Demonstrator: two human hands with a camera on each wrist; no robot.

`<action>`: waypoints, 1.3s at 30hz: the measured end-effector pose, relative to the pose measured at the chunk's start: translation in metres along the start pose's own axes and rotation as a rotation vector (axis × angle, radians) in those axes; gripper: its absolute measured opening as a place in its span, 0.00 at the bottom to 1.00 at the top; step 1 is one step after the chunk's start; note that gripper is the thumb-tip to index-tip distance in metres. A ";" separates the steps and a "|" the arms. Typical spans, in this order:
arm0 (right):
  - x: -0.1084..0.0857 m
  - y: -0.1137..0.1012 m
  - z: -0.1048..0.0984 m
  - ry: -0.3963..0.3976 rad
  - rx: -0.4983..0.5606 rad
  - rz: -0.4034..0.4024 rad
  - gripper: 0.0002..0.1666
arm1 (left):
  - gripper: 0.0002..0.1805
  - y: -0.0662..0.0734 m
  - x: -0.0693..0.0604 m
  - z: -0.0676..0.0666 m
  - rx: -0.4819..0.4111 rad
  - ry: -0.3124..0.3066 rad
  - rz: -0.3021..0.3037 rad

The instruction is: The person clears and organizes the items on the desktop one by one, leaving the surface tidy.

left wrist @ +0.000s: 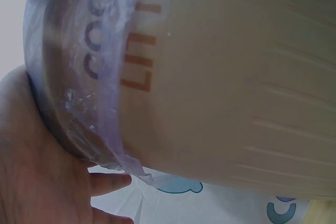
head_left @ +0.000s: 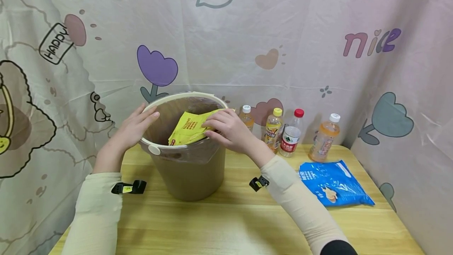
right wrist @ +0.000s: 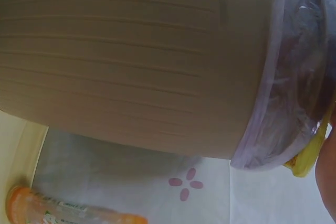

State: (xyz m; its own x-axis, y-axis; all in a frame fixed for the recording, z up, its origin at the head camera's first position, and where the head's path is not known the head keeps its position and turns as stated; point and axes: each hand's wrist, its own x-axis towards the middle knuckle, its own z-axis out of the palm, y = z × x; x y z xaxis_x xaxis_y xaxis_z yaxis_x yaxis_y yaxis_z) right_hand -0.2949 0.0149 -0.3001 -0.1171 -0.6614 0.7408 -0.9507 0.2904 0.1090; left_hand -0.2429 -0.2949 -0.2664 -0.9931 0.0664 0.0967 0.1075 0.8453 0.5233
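Observation:
A brown trash bin (head_left: 191,176) lined with a clear plastic bag (left wrist: 107,103) stands on the table. My left hand (head_left: 136,126) rests against the left side of its cream rim, the fingers fairly straight. With my right hand (head_left: 230,131) I grip a yellow snack bag (head_left: 189,128) at the bin's mouth, on the right side. Part of that bag lies over the opening, and a yellow corner (right wrist: 307,156) shows past the rim in the right wrist view. The right fingertips are partly hidden. How deep the bin's contents go cannot be seen.
Right of the bin stand several drink bottles: one with a white cap (head_left: 246,117), one with a yellow cap (head_left: 273,129), one with a red cap (head_left: 291,135) and an orange-tinted one (head_left: 323,139). A blue snack bag (head_left: 334,184) lies near the table's right edge.

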 end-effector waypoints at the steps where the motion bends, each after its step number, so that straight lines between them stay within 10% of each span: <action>1: 0.001 0.000 0.000 -0.006 0.004 0.000 0.34 | 0.39 0.000 0.000 0.000 0.000 -0.001 0.001; 22: 0.001 0.000 0.006 -0.029 -0.039 0.024 0.37 | 0.38 0.000 0.002 0.001 -0.013 0.011 -0.009; 39: -0.031 -0.001 0.001 0.127 -0.020 0.054 0.31 | 0.38 0.000 0.001 0.000 -0.020 0.010 -0.015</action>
State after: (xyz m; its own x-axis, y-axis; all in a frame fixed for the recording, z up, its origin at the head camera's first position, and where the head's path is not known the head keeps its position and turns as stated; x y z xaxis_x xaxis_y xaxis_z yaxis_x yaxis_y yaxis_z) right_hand -0.2906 0.0344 -0.3235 -0.1297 -0.5514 0.8241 -0.9377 0.3383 0.0788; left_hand -0.2436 -0.2948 -0.2662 -0.9941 0.0486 0.0973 0.0938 0.8354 0.5416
